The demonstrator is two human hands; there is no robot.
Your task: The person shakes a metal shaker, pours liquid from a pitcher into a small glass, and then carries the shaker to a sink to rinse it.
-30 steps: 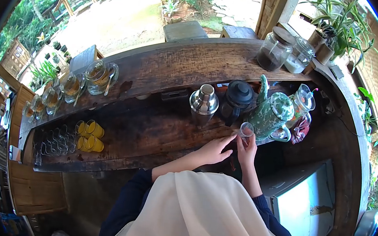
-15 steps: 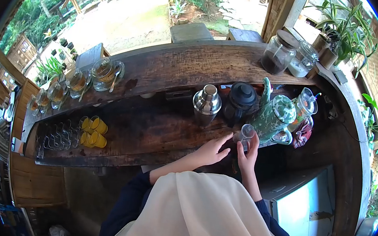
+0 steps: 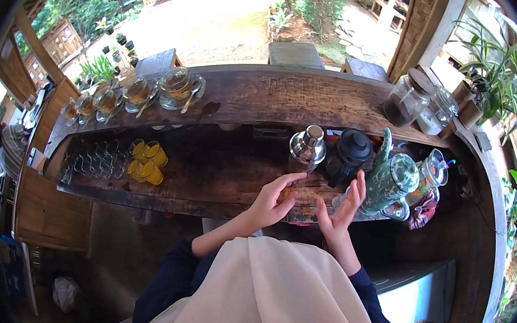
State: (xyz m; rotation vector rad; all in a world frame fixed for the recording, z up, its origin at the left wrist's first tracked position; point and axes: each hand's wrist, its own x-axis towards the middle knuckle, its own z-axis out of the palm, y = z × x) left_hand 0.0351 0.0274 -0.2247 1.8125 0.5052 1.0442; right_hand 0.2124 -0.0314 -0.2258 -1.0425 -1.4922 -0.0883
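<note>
My left hand (image 3: 272,201) hovers over the counter's front part, fingers stretched out, thumb apart, holding nothing. Its fingertips are close in front of a steel cocktail shaker (image 3: 307,149). To the right, my right hand (image 3: 340,214) is open with spread fingers. Behind those fingers, a small clear cup (image 3: 337,200) is mostly hidden. A black-lidded French press (image 3: 349,155) stands just beyond the right hand. Beside that hand is a green-and-white speckled enamel pot (image 3: 390,185) with a long spout.
Several glasses of yellow drink (image 3: 147,162) and clear empty glasses (image 3: 94,157) stand on the left. Glass cups on saucers (image 3: 175,87) line the raised ledge (image 3: 290,93). Two lidded jars (image 3: 409,98) stand at the back right. A glass pitcher (image 3: 435,169) and a red cloth (image 3: 423,210) are beside the enamel pot.
My right hand has let go of the small clear cup and spread its fingers. My left hand has drawn leftward, away from it. The view has shifted, so the counter appears lower and further right.
</note>
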